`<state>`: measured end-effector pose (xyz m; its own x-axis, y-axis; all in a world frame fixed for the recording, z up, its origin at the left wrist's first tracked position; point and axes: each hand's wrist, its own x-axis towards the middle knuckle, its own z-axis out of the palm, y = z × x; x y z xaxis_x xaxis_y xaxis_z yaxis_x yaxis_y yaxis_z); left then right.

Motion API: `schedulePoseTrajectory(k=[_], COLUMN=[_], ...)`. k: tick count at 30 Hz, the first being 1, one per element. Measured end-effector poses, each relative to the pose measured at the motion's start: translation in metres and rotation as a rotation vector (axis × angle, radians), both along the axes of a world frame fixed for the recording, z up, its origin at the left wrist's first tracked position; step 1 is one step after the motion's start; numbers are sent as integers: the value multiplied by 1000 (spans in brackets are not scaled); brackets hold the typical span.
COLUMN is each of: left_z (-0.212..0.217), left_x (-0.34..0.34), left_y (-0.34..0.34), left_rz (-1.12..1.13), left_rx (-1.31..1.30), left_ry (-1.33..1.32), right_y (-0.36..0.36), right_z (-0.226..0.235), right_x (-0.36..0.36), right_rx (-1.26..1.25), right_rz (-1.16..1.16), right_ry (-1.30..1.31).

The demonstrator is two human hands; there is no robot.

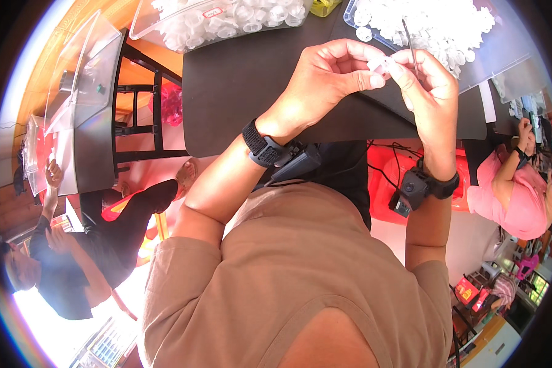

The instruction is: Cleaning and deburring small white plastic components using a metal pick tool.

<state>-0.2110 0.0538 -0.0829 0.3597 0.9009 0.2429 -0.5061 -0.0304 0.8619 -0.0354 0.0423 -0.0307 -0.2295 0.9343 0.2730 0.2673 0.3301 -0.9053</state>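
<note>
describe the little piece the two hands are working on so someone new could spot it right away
Start at the black table, with clear trays of small white plastic parts along its far edge. Above the table's near right part, the left hand and right hand meet fingertip to fingertip. The small translucent white piece pinched between them is the only one lifted out of the piles.

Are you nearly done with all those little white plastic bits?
Not nearly. Left hand and right hand pinch one small white plastic cap together over the black table. Clear plastic trays beyond remain heaped with white caps; finished ones cannot be told apart.
</note>
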Motion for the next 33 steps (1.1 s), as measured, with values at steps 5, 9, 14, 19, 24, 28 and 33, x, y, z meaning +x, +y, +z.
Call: schedulePoseTrajectory(k=[5, 9, 14, 19, 24, 28, 33], left_z=[-2, -6, -7, -10, -10, -10, -9], left_x=[-3, -7, -5, -4, -4, -3, -3], left_y=[2, 4, 7, 10, 10, 10, 8], left_rz=[36, 60, 92, 103, 116, 117, 115], left_rx=[-77, -51, 2, 37, 38, 45, 32], left_ry=[-124, -139, -117, -151, -142, -150, -169], right_y=[-14, -29, -33, -33, -32, -31, -31], right_z=[-4, -14, -20, -21, -16, -18, -17], right_x=[3, 2, 2, 0, -4, -4, -6], right_rx=[57, 69, 65, 31, 81, 150, 154], right_rz=[-121, -79, -94, -127, -122, -142, -149], right_ry=[-54, -120, -130, -173, -165, -199, -200])
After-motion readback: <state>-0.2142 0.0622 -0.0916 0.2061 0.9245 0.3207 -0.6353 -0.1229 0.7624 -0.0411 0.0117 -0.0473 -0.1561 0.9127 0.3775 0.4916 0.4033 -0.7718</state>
